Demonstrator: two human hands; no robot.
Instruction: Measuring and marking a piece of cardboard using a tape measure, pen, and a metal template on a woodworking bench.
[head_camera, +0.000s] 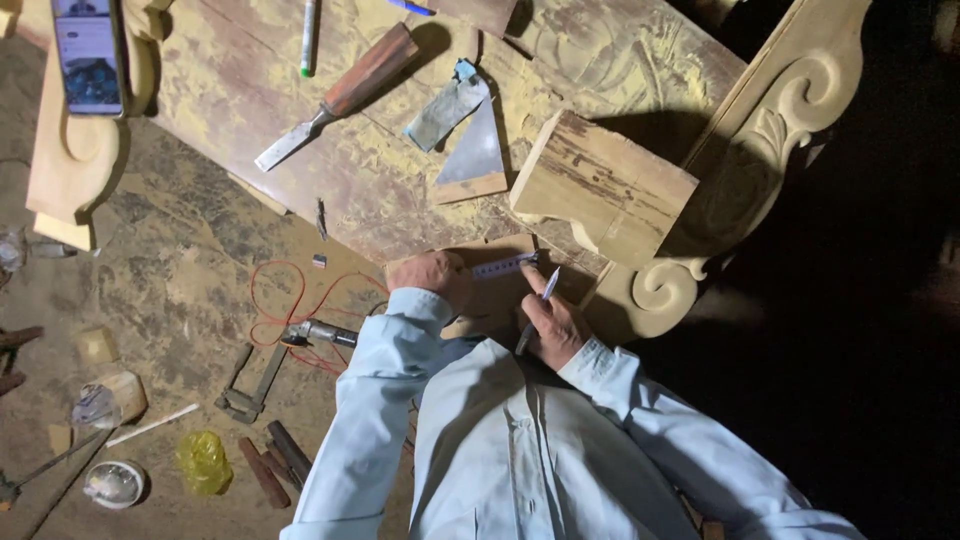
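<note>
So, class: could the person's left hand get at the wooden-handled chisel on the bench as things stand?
Probably yes: the left hand presses a ruler, and bare benchtop lies between it and the chisel.

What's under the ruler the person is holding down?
The ruler lies on a small flat brown board, pinned by the left hand. The right hand holds a pen beside it. The hands and sleeves cover much of the board.
</note>
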